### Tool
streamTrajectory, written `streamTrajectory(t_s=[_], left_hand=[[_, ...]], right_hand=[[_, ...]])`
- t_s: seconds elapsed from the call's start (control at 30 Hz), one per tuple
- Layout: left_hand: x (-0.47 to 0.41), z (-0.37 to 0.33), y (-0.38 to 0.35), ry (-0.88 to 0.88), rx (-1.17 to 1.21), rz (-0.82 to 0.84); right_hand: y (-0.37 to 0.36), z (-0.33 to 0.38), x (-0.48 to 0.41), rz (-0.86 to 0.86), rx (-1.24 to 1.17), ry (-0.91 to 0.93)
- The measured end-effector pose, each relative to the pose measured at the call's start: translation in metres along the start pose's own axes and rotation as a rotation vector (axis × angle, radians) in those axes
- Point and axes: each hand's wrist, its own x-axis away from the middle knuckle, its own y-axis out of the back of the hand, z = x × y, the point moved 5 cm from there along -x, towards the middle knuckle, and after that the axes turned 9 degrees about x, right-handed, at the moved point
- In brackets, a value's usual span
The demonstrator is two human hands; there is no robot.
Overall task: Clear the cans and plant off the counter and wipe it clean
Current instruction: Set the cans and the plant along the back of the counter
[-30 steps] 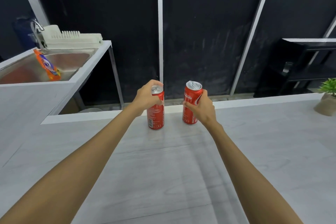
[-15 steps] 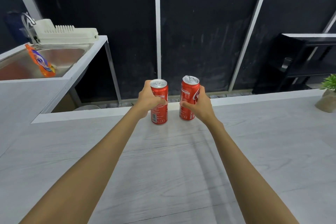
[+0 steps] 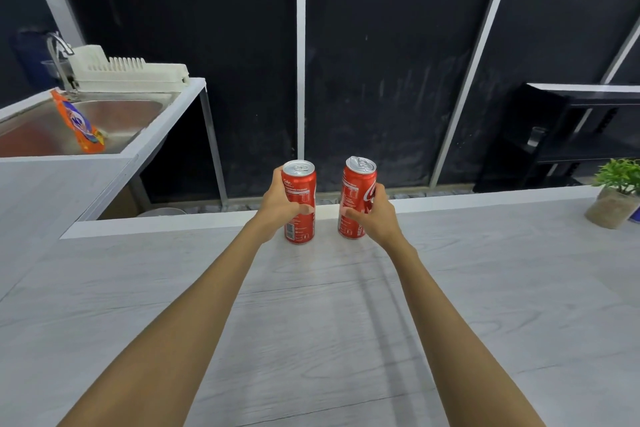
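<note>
Two tall red cans stand upright near the far edge of the pale wood-grain counter (image 3: 311,322). My left hand (image 3: 278,206) wraps the left can (image 3: 300,184) from its left side. My right hand (image 3: 375,215) grips the right can (image 3: 358,184) from the right; this can leans slightly and whether its base touches the counter I cannot tell. A small green plant in a tan pot (image 3: 614,194) sits at the counter's far right edge, well away from both hands.
To the left, a steel sink (image 3: 114,121) holds an orange pouch (image 3: 78,123), with a faucet and a white dish rack (image 3: 128,71) behind. A black wall with white strips rises beyond the counter. A dark shelf unit (image 3: 571,135) stands far right.
My left hand slid from the can's top down to its side. Both cans now stand a little closer together, and the view has shifted slightly.
</note>
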Motion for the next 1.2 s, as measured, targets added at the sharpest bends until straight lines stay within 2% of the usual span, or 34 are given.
streamTrajectory(t_s=[0.6,0.77,0.83,0.93,1.03,1.13,1.2], left_hand=[[0.001,0.016,0.005,0.076,-0.023,0.012],[0.033,0.019,0.033,0.143,-0.112,0.004],[0.054,0.015,0.048,0.138,-0.133,0.026],[0.091,0.004,0.075,0.097,-0.129,0.036],[0.131,-0.004,0.113,0.048,-0.135,0.004],[0.172,-0.013,0.159,-0.008,-0.135,-0.063],[0.199,-0.018,0.192,-0.035,-0.156,-0.12]], right_hand=[[-0.009,-0.008,0.003,0.02,-0.043,-0.024],[0.001,-0.01,0.027,0.08,0.026,-0.138],[0.002,-0.008,0.043,0.157,0.07,-0.186],[-0.009,0.008,0.075,0.401,0.278,-0.204],[-0.034,0.044,0.108,0.596,0.43,-0.046],[-0.066,0.095,0.141,0.693,0.379,0.148],[-0.091,0.127,0.163,0.741,0.298,0.214]])
